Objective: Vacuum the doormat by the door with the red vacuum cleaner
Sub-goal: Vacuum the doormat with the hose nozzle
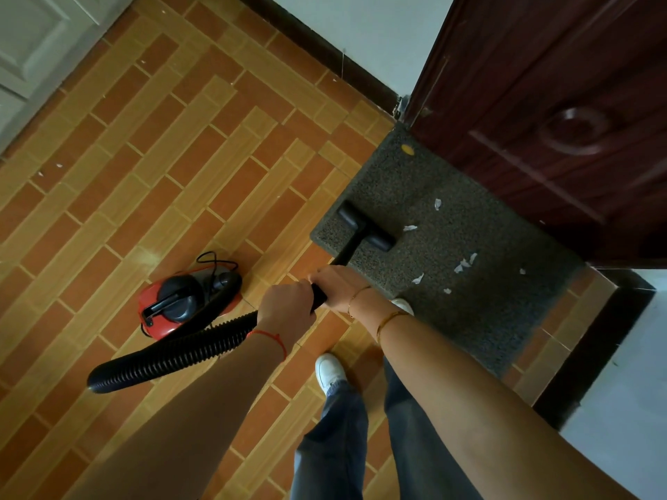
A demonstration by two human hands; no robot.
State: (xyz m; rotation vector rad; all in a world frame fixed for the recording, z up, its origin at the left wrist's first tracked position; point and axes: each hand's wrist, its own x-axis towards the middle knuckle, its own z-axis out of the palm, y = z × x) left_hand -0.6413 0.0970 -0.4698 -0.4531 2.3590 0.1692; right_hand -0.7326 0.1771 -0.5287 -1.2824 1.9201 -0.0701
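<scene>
The mat lies against the door, open tile floor beside it. The nozzle rests near the mat's edge. The wand is gripped by curled fingers of both the left hand and right hand; the vacuum sits off the mat.

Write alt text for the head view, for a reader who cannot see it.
Both hands, left hand and right hand, grip a black vacuum wand whose nozzle rests on a grey doormat strewn with white paper scraps, before a dark red door. The red vacuum cleaner sits on the tiled floor, joined by a ribbed hose.
</scene>
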